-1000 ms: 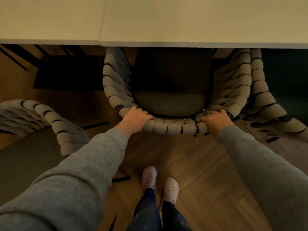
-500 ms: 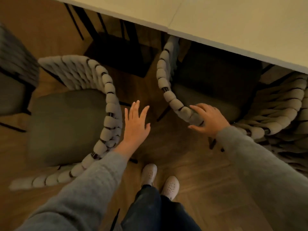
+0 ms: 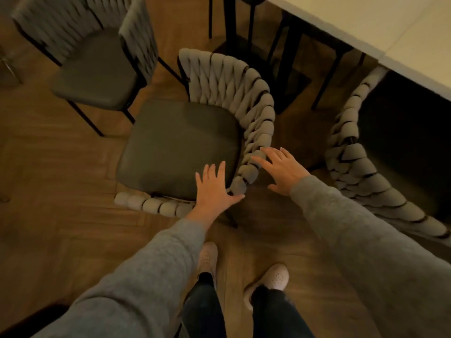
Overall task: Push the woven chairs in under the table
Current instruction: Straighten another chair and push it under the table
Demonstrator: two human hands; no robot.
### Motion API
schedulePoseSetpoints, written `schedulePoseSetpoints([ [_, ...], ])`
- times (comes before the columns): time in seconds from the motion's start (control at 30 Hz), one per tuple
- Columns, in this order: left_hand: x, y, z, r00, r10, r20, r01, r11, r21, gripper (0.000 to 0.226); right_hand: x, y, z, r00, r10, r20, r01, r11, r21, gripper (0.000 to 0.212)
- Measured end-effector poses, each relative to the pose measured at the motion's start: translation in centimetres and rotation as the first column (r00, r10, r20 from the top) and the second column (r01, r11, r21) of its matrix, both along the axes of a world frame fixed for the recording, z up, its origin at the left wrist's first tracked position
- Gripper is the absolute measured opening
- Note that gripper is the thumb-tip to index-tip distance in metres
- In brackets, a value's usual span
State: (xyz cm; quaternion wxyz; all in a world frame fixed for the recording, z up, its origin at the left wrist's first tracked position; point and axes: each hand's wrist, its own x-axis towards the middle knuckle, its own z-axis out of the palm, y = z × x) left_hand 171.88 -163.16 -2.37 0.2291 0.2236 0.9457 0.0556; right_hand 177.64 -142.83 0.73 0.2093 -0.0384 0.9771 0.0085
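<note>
A woven chair [image 3: 180, 142] with a dark seat and thick grey braided back stands out on the floor, turned sideways to the pale table [image 3: 390, 32]. My left hand [image 3: 214, 189] is spread open over the seat's near corner, its thumb by the braided rim. Just right of the chair's back, my right hand [image 3: 283, 169] reaches with straight fingers, fingertips at the braid. A second woven chair [image 3: 356, 152] sits tucked under the table at the right. A third chair [image 3: 97, 62] stands at the upper left, away from the table.
Black table legs [image 3: 290, 54] stand between the middle chair and the table edge. My two feet in light shoes [image 3: 207, 259] stand on the wooden herringbone floor [image 3: 56, 167] close behind the chair.
Both hands have left the tucked-in chair on the right and moved left to the middle chair. The view has turned left, bringing a third chair into sight.
</note>
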Motion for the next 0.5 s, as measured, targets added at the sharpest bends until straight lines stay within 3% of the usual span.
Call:
schedulePoseSetpoints([
  [0.1,-1.0,-2.0,-1.1,0.982,-0.049,0.182,0.059,0.997,-0.052,0.111,-2.4,-2.5,-0.9,0.991,0.070,0.114,-0.084,0.990,0.117,0.098],
  [0.23,-0.5,-2.2,-2.4,0.959,-0.101,0.263,0.110,0.994,-0.021,0.094,-5.5,-3.3,-2.4,0.972,0.146,0.186,-0.188,0.955,0.230,0.085],
  [0.4,-0.1,2.2,-3.8,0.975,0.068,0.212,-0.084,0.995,0.063,0.078,-8.9,-0.7,-2.8,0.946,0.259,0.194,-0.311,0.892,0.326,0.067],
  [0.5,-0.1,3.0,-4.6,0.994,0.079,0.073,-0.083,0.995,0.050,0.049,-9.3,0.1,-4.7,0.946,0.315,0.077,-0.324,0.903,0.282,0.049],
])
